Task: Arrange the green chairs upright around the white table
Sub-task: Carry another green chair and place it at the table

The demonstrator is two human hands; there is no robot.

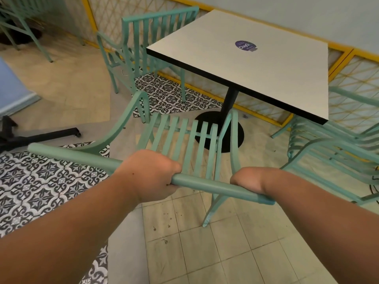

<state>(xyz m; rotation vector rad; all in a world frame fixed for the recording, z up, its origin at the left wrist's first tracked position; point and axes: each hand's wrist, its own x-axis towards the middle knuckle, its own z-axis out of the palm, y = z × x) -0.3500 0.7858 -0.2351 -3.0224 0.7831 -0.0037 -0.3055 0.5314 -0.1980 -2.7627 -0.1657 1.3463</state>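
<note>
A green slatted chair [184, 138] stands upright right in front of me, facing the white table [256, 64]. My left hand [149, 173] grips the top rail of its backrest near the middle. My right hand [249, 180] grips the same rail near its right end, fingers curled over the far side. A second green chair [143, 44] stands upright at the table's far left side. At the right of the table a third green chair [336, 152] is partly cut off by the frame edge, and I cannot tell how it stands.
The table rests on a black post with a round black base [221, 130]. A yellow-framed lattice partition [352, 78] runs behind it. A black wheeled stand [41, 136] lies at the left. More green furniture legs [26, 29] stand at the far left.
</note>
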